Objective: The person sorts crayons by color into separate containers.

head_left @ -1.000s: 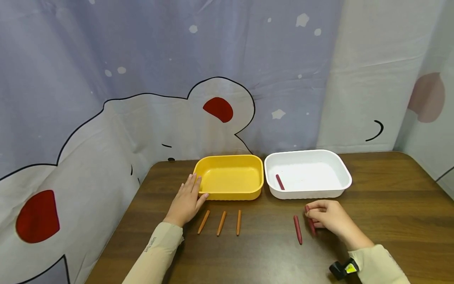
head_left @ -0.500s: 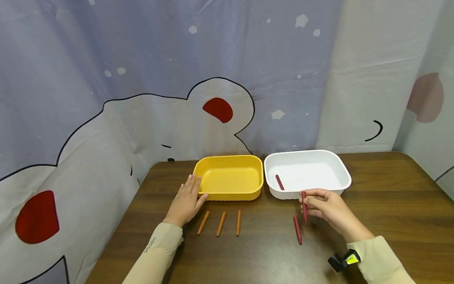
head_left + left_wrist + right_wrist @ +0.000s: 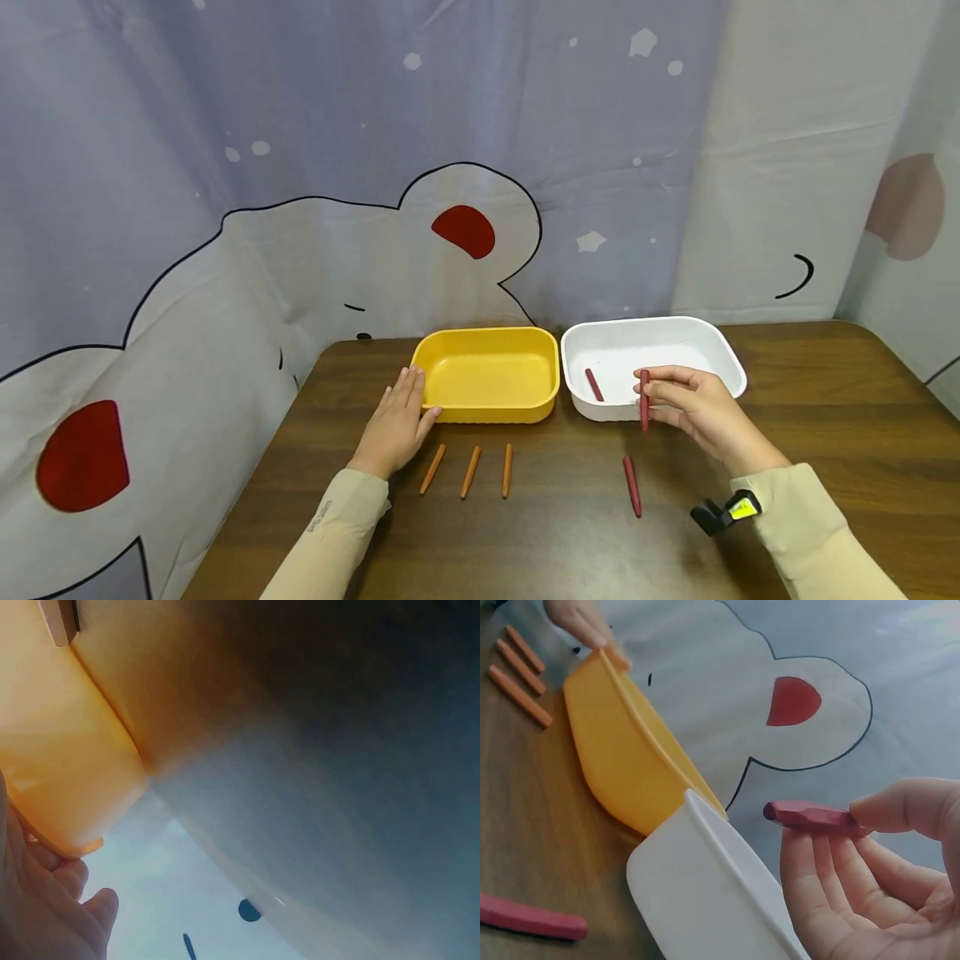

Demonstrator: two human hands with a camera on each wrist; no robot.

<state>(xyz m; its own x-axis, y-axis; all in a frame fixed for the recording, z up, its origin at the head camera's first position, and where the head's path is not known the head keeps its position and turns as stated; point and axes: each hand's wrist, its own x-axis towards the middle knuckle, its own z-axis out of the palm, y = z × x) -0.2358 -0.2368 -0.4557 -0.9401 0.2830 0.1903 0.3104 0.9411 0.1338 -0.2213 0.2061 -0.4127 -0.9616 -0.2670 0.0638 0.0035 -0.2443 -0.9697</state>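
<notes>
My right hand (image 3: pixel 693 407) pinches a dark red crayon (image 3: pixel 644 402) between thumb and fingers, at the front rim of the white tray (image 3: pixel 660 412). In the right wrist view the held crayon (image 3: pixel 810 816) is raised above the tray's edge. Inside the white tray lies another red crayon (image 3: pixel 594 385), near its left end. A further red crayon (image 3: pixel 632 486) rests on the table in front. My left hand (image 3: pixel 392 429) lies with straight fingers against the left front corner of the yellow tray (image 3: pixel 487 414). Its fingers (image 3: pixel 71 877) touch that tray's rim in the left wrist view.
Three orange crayons (image 3: pixel 469 472) lie side by side on the brown wooden table (image 3: pixel 525 550), in front of the yellow tray. Both trays stand next to each other near the table's back edge. A printed curtain (image 3: pixel 600 167) hangs behind.
The right hand has lifted the red crayon off the table and carried it forward to the white tray's front rim. The left hand has stayed in place on the yellow tray.
</notes>
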